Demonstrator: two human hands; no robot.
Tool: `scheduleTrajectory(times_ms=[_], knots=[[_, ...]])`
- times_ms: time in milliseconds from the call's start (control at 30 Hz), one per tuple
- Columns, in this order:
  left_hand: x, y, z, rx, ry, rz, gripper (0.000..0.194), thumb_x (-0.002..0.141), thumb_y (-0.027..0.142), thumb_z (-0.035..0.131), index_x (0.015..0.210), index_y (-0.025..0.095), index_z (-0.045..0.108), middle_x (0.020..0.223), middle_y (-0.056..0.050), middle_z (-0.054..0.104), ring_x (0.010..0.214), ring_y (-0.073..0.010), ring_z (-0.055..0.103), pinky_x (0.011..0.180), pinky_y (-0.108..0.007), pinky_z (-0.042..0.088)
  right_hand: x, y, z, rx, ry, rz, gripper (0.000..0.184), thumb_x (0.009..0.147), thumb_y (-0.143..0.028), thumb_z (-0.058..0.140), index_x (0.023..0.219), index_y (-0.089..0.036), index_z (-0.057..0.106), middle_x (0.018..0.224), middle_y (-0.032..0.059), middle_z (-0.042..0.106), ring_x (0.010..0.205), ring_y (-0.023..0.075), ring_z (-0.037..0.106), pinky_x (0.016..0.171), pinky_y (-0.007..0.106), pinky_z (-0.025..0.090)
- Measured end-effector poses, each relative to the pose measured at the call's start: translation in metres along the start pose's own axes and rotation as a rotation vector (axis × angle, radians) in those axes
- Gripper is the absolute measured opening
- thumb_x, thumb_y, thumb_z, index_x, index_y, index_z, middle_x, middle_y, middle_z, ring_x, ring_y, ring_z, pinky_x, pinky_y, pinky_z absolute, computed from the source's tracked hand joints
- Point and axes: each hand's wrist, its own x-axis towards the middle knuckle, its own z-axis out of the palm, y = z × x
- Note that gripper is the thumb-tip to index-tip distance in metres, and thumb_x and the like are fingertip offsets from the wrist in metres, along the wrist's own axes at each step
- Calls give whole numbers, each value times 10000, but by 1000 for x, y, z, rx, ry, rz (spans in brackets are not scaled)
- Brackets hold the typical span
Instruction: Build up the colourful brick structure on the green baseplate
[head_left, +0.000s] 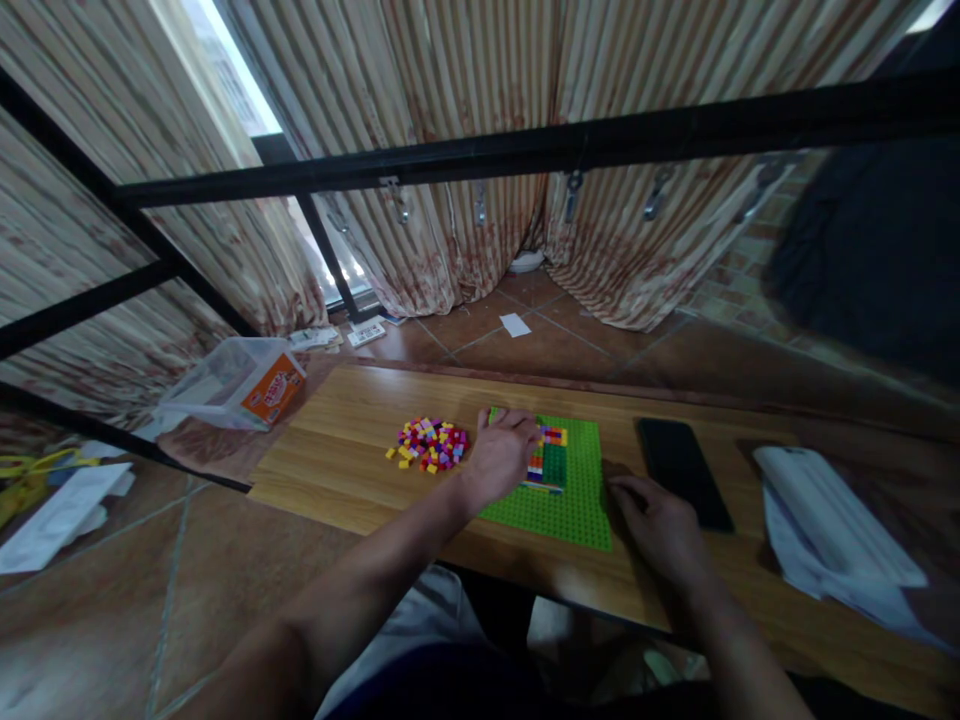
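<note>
A bright green studded baseplate [577, 520] lies on the wooden table, with a low build of coloured toy bricks [553, 465] on it. My left hand [504, 455] reaches over the plate's left part, its bent fingers at the build's upper left. Those fingers are closed, and whatever lies under the tips is hidden. Just off the plate's right edge rests my right hand [664, 525], fingers curled in and thumb close to them; I cannot make out anything between them. Left of the plate is a loose pile of small bricks [431, 443] in yellow, red, pink and purple.
A dark phone-like slab [682, 470] lies right of my right hand, and a white object [836, 510] on plastic wrapping beyond it. A clear bin [225, 385] with an orange label stands past the table's left end. Black rails [480, 155] cross before the curtains.
</note>
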Motion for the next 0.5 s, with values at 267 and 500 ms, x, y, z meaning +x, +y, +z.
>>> scheduleTrajectory(times_ms=[267, 500], knots=[[4, -1, 4, -57, 37, -46, 146, 874, 153, 536, 856, 205, 671, 1067, -58, 694, 1041, -224, 587, 967, -404, 358, 0, 1, 0, -1, -12, 1, 311, 898, -396, 469, 935, -217, 721, 1002, 65, 750, 898, 222, 709, 821, 336, 541], [6, -1, 4, -60, 48, -91, 136, 839, 134, 534, 838, 197, 654, 992, -47, 696, 992, -213, 602, 899, -359, 403, -1, 4, 1, -17, -6, -2, 327, 905, -412, 460, 936, -213, 717, 984, 67, 749, 882, 218, 707, 824, 335, 536]])
